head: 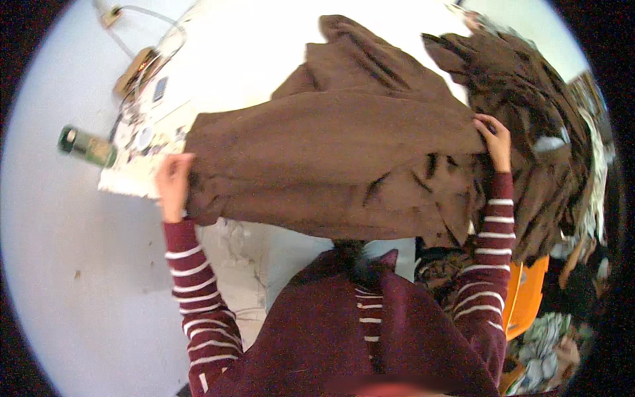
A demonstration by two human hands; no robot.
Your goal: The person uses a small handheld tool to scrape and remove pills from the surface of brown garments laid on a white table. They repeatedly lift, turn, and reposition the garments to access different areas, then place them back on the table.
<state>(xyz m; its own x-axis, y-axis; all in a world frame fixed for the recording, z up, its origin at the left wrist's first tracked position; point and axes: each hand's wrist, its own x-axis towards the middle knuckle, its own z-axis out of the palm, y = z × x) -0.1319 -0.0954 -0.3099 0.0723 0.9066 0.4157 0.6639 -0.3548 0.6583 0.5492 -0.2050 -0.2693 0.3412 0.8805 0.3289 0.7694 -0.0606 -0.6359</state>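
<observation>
A brown cloth garment (317, 149) lies spread across the white table (233, 59) in front of me, its near part hanging over the front edge. My left hand (174, 186) grips the garment at its left edge, fingers curled. At the right edge, my right hand (493, 136) pinches the cloth between thumb and fingers. Folds run through the cloth near its lower right part, and its far part is bunched up.
A heap of similar brown cloth (536, 99) lies to the right. At the left are a green bottle (88, 146), a small white dish (144, 137) and a cable (161, 17). An orange plastic container (527, 297) stands low at the right, near more piled fabric (540, 352).
</observation>
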